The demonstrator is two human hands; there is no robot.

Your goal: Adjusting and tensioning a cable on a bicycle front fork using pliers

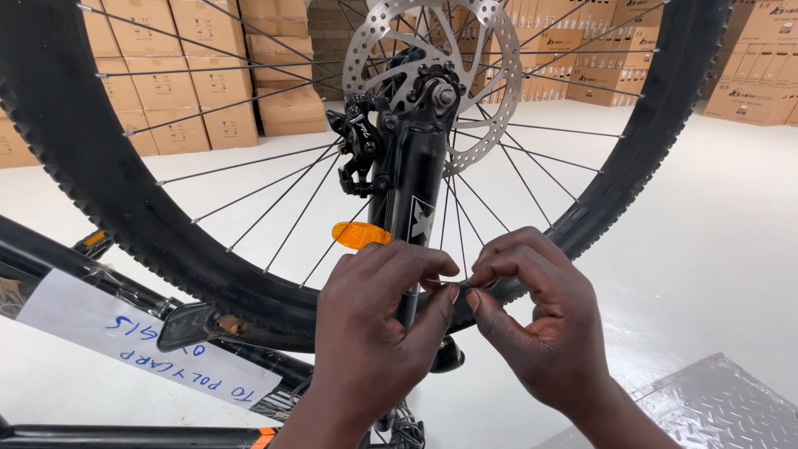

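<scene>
My two bare hands meet in the middle of the view, close below me. My left hand [374, 333] and my right hand [540, 320] are both curled, fingertips pinched together around something very small and dark held right against the lower part of the black fork leg [413, 199]. It is too small to tell what it is; it may be a thin tie or a cable end. My fingers [445, 293] are closed tight on it, thumbs pressing against forefingers, the two hands almost touching.

Judging from this, I am in the middle of a fiddly fastening or threading step at the fork leg, and the next move calls for a fine, steady pull or twist with the fingertips, without letting the tiny piece slip.

Just beside my left hand, slightly higher, an orange reflector [360, 234] sits among the spokes. Above it, a black brake clamp [359, 150] is fixed to the fork leg, gripping the edge of a round silver brake disc [432, 71] full of small holes. The knobbly black tyre [91, 166] curves around all of this.

Lower left, a black frame tube [75, 266] carries a white handwritten paper label [141, 337]. Lower right, a corner of grey patterned metal plate [715, 407] shows.

Beyond, a pale floor [715, 216] runs to stacks of brown cardboard boxes [208, 83] along the far wall.
</scene>
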